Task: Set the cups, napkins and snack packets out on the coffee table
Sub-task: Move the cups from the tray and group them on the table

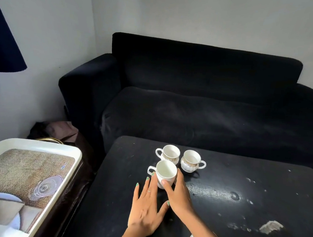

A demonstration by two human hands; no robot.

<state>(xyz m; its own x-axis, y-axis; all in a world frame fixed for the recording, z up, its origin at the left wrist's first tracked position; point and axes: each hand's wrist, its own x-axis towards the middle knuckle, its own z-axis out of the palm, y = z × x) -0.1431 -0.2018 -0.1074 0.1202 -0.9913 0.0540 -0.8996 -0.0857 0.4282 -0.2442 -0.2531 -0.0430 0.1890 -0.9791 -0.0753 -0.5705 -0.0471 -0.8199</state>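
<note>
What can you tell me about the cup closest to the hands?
The nearest cup is white and glossy, like china, with a thin line under its rim. It stands upright on the black coffee table, looks empty, and its handle points left. The right hand holds its side, thumb in front and fingers round the right. The left hand has straight fingers, their tips by the cup's left side near the handle. Two patterned cups stand just behind it.

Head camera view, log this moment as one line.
white ceramic cups on black coffee table: three | nearest white cup: right hand holds | left hand: open, fingertips touch cup | napkins, snacks: unseen
</note>
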